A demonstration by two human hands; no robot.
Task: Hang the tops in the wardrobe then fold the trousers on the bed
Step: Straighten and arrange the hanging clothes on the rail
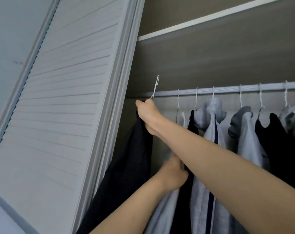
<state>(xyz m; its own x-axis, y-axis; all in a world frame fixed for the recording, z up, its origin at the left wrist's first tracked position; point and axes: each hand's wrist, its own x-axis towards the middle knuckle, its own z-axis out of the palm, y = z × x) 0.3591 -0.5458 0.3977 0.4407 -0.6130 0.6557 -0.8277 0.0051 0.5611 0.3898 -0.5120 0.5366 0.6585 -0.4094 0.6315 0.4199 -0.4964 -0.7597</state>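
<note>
My right hand [148, 115] grips the neck of a white wire hanger [156, 86] that carries a dark navy top [131, 162]. The hook stands just above the left end of the wardrobe rail [227, 90] and is not on it. The top hangs down beside the wardrobe's left wall. Lower down, my left hand [172, 174] is against the clothes hanging on the rail, between the dark top and a black garment [192, 125]. Its fingers are blurred and partly hidden behind my right forearm.
Several tops hang on the rail on wire hangers: grey hoodies [210, 119], a white-grey one [246, 137], a black one [276, 141]. A white louvred door [62, 107] stands open at the left. A shelf edge [210, 19] runs above the rail.
</note>
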